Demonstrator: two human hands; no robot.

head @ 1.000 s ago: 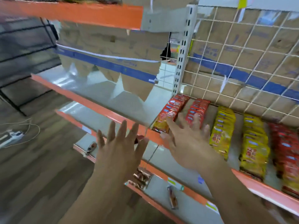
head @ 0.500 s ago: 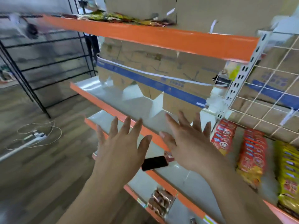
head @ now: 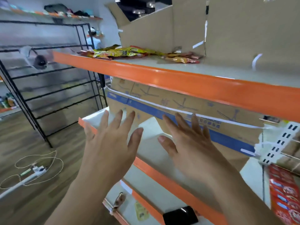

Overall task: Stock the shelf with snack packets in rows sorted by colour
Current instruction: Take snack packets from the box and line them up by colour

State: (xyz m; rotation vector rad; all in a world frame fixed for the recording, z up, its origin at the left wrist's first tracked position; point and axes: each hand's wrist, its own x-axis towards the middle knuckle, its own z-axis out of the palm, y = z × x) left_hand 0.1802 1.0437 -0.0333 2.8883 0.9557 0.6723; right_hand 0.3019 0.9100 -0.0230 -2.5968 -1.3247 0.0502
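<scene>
You are facing a shop shelf unit with pale boards and orange front edges, looking from just below the top shelf [head: 178, 78]. Your left hand [head: 110, 143] and your right hand [head: 191, 143] are both raised in front of you, backs toward you, fingers straight and spread wide. Neither hand holds anything. They hover side by side, a little apart, in front of the middle shelf [head: 151, 132].

The snack packets [head: 126, 53] lie in a loose, untidy heap on the top shelf, above and beyond your hands. They are yellow and red, mixed together rather than in rows. The heap sits toward the left end of that shelf, just in front of a big open cardboard box [head: 162, 30].

Behind the middle shelf, a sheet of cardboard [head: 178, 103] with a blue band and a white strip covers the back. At the far right, past a white slotted post [head: 279, 143], a row of red packets [head: 285, 197] lies on a shelf in the next bay, cut off at the edge of view.

A dark phone [head: 180, 215] lies on a lower shelf, near the bottom of the view. To the left stands a black wire rack [head: 56, 88]. A white stick [head: 24, 181] with a thin looped cable lies on the wooden floor [head: 24, 143]. A person [head: 94, 39] stands far off — too blurred to make out more.
</scene>
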